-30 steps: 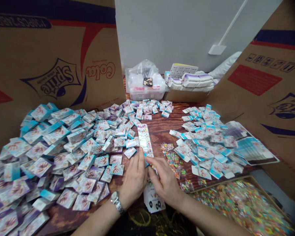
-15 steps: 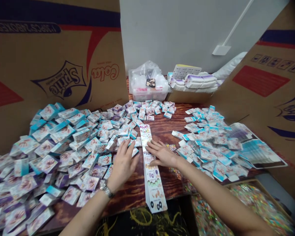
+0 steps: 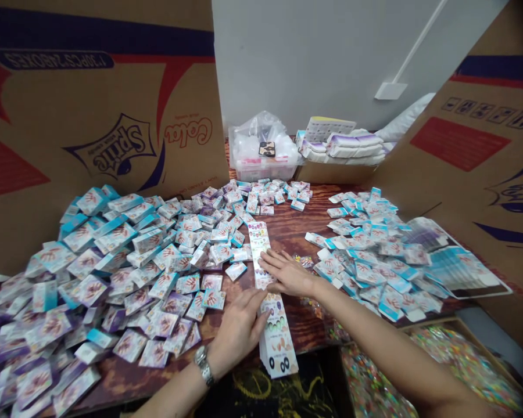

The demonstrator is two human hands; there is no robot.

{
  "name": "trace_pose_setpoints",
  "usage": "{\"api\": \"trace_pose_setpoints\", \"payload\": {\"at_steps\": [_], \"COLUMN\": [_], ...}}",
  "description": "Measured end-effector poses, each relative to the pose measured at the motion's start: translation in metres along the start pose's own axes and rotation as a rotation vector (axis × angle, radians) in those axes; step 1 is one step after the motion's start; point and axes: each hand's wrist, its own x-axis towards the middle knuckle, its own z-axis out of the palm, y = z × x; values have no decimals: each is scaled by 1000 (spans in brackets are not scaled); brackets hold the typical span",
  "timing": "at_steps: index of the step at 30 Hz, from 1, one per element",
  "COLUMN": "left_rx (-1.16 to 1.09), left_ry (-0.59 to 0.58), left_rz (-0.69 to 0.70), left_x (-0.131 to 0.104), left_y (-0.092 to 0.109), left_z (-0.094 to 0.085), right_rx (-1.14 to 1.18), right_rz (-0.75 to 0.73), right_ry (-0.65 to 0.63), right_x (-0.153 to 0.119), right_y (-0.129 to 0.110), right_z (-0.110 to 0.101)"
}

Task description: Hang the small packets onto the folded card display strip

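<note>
A long stack of printed paper strips [image 3: 279, 342] lies lengthwise in front of me, its near end jutting past the table edge. My right hand [image 3: 287, 273] rests flat across the middle of the stack, fingers extended to the left. My left hand [image 3: 243, 319], with a metal watch on the wrist, touches the strips' left side, just nearer to me than the right hand. Its fingers are stretched out over the top strip, and the thumb lies along the edge. To the left spreads a heap of small printed boxes [image 3: 126, 278], blue and purple.
More small boxes [image 3: 370, 249] lie at the right, beside a flat printed sheet [image 3: 457, 267]. Large cardboard cartons [image 3: 178, 69] stand at both sides. Behind are a bagged plastic tub [image 3: 265, 168] and a carton of flattened packets [image 3: 357, 145]. Colourful small packets [image 3: 457, 354] fill boxes below right.
My left hand has moved from the small boxes towards me and right, onto the strips. The right hand stays in place on the stack.
</note>
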Motion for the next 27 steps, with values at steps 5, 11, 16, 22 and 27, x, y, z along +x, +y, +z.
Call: {"api": "trace_pose_setpoints", "payload": {"at_steps": [5, 11, 16, 22, 27], "left_rx": [-52, -384, -1288, -1782, -1673], "left_ry": [-4, -64, -214, 29, 121], "left_rz": [-30, -224, -709, -779, -890], "left_x": [-1, -2, 4, 29, 35], "left_y": [-1, 17, 32, 29, 28], "left_z": [-2, -5, -8, -22, -19], "right_rx": [-56, -80, 18, 181, 415], "right_rz": [-5, 36, -16, -302, -351], "right_ry": [119, 266, 407, 338, 127], "right_x": [-4, -9, -29, -65, -72], "right_y": [-2, -13, -27, -76, -96], "right_z": [13, 12, -35, -77, -89]}}
